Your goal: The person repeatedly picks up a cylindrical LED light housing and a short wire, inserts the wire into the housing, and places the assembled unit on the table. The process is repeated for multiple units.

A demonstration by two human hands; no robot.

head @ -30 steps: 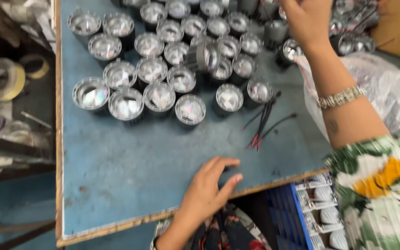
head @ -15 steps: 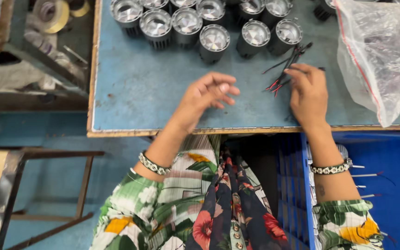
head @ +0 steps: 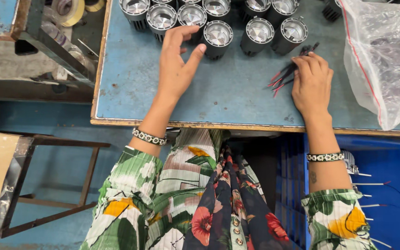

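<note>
blue worktable – clear plastic bag at its right side, black finned lamp housings in a row along the top. left hand spread, fingertips at a housing. right hand pressed on red-black wire bundle – fingers together.

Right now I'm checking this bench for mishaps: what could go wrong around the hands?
1. The left hand spreads open right against the row of lamp housings; a careless sweep could tip one or knock it into its neighbours.
2. The right hand rests on loose thin wires; they could snag or scatter.
3. The plastic bag hangs over the table edge and might slide off.
</note>
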